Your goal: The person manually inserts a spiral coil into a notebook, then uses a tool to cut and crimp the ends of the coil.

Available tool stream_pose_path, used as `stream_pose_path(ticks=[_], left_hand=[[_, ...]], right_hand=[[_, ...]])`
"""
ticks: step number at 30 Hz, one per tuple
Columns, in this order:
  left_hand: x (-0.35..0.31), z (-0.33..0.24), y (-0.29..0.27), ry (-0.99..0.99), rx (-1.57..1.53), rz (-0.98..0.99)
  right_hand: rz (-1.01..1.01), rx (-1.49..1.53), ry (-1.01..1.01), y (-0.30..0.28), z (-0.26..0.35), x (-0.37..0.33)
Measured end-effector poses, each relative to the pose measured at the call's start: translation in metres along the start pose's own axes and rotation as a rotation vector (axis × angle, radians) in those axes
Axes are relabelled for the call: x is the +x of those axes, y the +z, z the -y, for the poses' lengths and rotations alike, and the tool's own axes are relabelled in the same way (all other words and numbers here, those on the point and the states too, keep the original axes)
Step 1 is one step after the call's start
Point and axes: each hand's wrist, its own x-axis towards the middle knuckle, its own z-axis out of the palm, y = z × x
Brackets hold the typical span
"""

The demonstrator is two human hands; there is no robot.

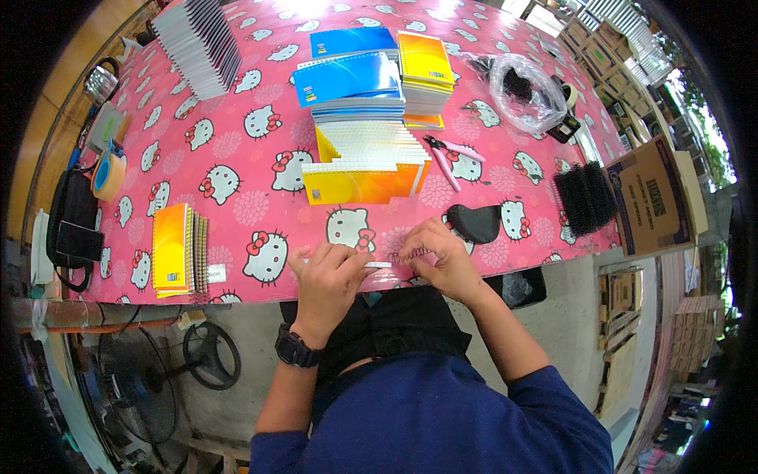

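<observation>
My left hand (326, 276), with a black watch on its wrist, is closed at the table's near edge. Its fingers pinch a thin white strip (378, 265), which looks like a notebook seen edge-on; most of it is hidden. Close beside it, my right hand (442, 257) is closed on a dark spiral binding coil (410, 253) near the strip's right end. Whether the coil passes through the strip is too small to tell. A black rounded pad (476, 224) lies just beyond my right hand. Ahead stands a fanned stack of yellow-orange notebooks (351, 183) without visible coils.
Coil-bound yellow notebooks (169, 249) lie at left. Blue notebooks (347, 83) and more yellow ones (425, 59) stand farther back. Pink-handled cutters (454, 160), a bundle of black coils (583, 199) and a cardboard box (651, 196) are at right. A tape roll (105, 175) sits far left.
</observation>
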Motion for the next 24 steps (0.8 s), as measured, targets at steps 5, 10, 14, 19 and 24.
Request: stream_pose_path(ticks=[5,10,14,19,24], left_hand=[[0.0009,-0.0003,-0.0011,0.015,-0.006,-0.009],[-0.0011,-0.0013,-0.0026,0.0,-0.006,-0.011],[-0.0012,0.0001,0.0,0.003,-0.015,-0.015],[-0.0005,-0.0006,-0.002,0.005,-0.022,-0.001],[0.0008,-0.0004,-0.0034,0.027,-0.026,0.03]], right_hand=[[-0.013,-0.152,-0.125,0.0046,-0.0019,0.001],[0.039,-0.102,-0.13,0.0071,-0.0012,0.0007],[0.062,-0.027,-0.096,0.0033,-0.0046,-0.0018],[0.093,-0.059,-0.154,0.0015,-0.0048,-0.0014],[0.067,-0.015,-0.143,0.0043,-0.0024,-0.0011]])
